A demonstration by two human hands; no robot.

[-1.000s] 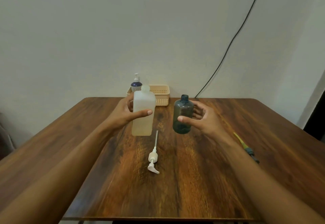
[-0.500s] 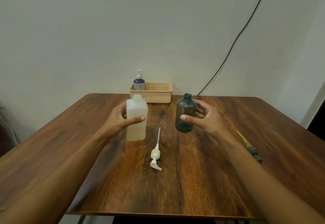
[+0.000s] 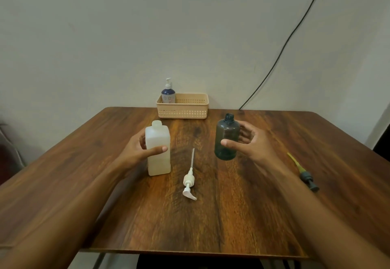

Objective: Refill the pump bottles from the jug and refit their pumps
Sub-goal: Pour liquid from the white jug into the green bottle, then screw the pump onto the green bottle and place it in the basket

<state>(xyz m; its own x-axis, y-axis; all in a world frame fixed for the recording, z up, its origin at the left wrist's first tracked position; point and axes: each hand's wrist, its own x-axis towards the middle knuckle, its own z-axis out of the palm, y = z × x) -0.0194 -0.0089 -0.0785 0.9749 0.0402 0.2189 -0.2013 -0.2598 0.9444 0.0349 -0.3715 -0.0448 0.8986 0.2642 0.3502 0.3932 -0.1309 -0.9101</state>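
My left hand [image 3: 138, 151] grips a white translucent square bottle [image 3: 158, 159] that stands uncapped on the wooden table [image 3: 232, 216], pale liquid in its lower part. My right hand [image 3: 251, 144] holds a dark teal round bottle [image 3: 226, 137], thumb in front and fingers behind; the bottle is upright with its neck open. A white pump [image 3: 189, 181] with its dip tube lies on the table between the two bottles. A dark pump [image 3: 306, 177] with a yellow tube lies to the right of my right forearm.
A beige slotted basket [image 3: 183, 111] stands at the table's far edge against the wall, with a blue-and-white pump bottle [image 3: 168, 94] inside its left end. A black cable [image 3: 285, 43] runs down the wall at the right.
My left hand has lowered the white bottle down onto the table. My right hand and the dark bottle have stayed about where they were. The view has tilted slightly.
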